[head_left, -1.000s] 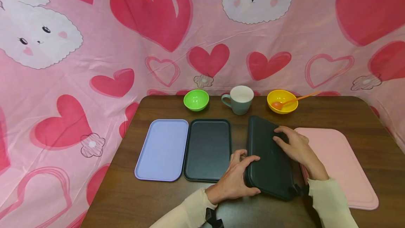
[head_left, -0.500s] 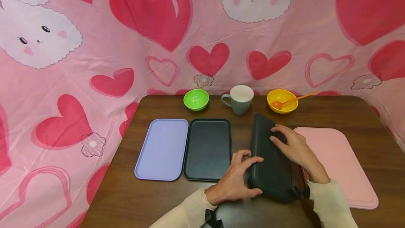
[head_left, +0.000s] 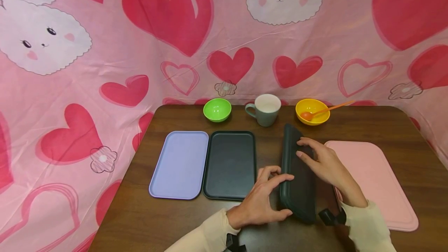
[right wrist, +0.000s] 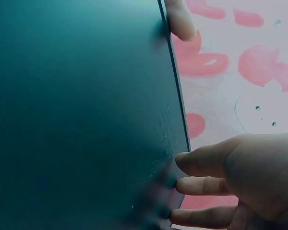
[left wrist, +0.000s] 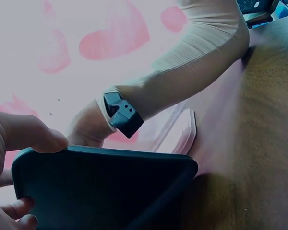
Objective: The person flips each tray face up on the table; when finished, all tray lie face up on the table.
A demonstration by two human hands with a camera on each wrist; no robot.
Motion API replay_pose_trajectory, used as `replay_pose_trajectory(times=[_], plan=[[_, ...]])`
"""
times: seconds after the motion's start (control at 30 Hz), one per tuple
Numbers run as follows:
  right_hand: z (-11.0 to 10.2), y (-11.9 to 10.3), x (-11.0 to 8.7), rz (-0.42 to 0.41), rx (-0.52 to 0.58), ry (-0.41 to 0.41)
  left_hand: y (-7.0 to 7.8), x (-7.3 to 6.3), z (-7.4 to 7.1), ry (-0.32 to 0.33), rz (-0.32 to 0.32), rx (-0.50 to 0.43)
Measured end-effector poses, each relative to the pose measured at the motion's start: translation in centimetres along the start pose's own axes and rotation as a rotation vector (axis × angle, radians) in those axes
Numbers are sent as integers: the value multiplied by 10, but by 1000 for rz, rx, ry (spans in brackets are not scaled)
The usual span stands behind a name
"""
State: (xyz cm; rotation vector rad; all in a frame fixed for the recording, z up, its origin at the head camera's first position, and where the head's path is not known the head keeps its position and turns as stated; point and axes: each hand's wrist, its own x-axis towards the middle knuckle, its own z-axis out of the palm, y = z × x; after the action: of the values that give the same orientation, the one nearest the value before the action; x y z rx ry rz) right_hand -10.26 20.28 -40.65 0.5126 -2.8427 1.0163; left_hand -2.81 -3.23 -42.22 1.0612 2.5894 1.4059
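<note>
A dark green tray (head_left: 297, 195) stands steeply tilted on its long side, its embossed underside facing right. My left hand (head_left: 257, 199) grips the raised long edge, with the thumb over the rim in the left wrist view. On the underside, the fingertips of my right hand (head_left: 327, 164) press with the fingers fairly straight; the right wrist view shows them beside the embossed marks. Left of the hands lie a second dark tray (head_left: 230, 165) and a lavender tray (head_left: 179, 165), side by side. A pink board (head_left: 376, 184) lies flat under and beyond the right forearm.
Along the back of the wooden table (head_left: 168, 221) stand a green bowl (head_left: 217, 110), a grey-green mug (head_left: 266, 111) and a yellow bowl (head_left: 320, 119) with an orange spoon (head_left: 336, 107) in it. A pink heart-print cloth (head_left: 224, 30) hangs right behind the table.
The held tray has tipped up more steeply, its raised edge moving right. My left hand has shifted slightly right with it, while the right fingertips have slid a little left.
</note>
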Motion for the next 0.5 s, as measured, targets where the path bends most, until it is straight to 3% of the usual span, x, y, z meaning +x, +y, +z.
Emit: replay_pose_trajectory(times=[0.27, 0.5], plan=[[-7, -8, -3, 36, 51, -34, 2, 0, 0, 65, 124, 95], [-9, -14, -5, 25, 96, -20, 6, 1, -2, 86, 194, 165]])
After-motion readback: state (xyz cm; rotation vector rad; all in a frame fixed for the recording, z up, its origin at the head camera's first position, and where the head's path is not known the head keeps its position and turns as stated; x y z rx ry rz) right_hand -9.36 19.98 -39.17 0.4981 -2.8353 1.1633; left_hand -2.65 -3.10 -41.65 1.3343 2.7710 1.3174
